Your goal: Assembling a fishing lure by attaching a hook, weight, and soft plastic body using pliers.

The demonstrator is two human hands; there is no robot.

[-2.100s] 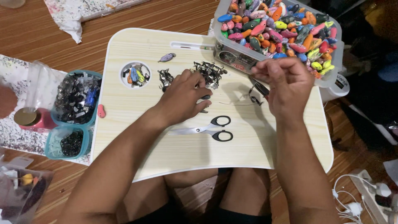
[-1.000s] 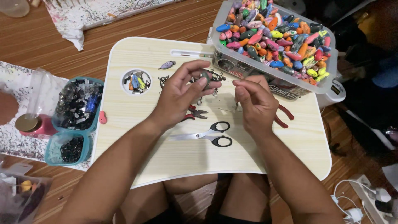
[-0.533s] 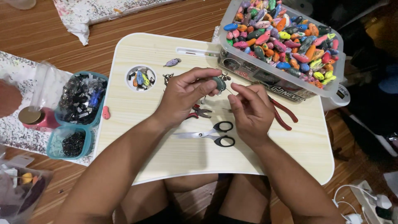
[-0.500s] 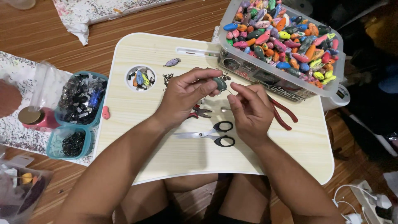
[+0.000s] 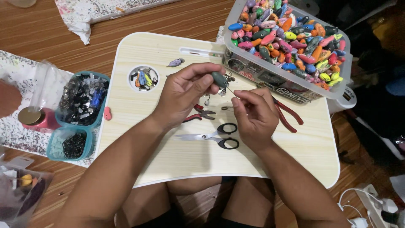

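Observation:
My left hand (image 5: 185,95) pinches a small dark green fishing lure (image 5: 219,79) above the pale wooden lap table (image 5: 168,147). My right hand (image 5: 253,116) is just to its right, fingertips pinched on a thin wire or hook that reaches up to the lure. Under my hands lie red-handled pliers (image 5: 199,114) and black-handled scissors (image 5: 215,136), and a second pair of red-handled pliers (image 5: 289,116) lies to the right. A small heap of metal hooks (image 5: 228,78) shows behind the lure.
A clear plastic bin (image 5: 291,86) full of several coloured lures stands at the back right. The table's round cup hole (image 5: 143,78) holds small lures, and a grey lure (image 5: 175,63) lies near it. Teal trays (image 5: 80,101) of dark parts sit on the left.
Both hands have come together over the table's middle. My left hand picked up the green lure from the hook pile and my right hand moved left to meet it.

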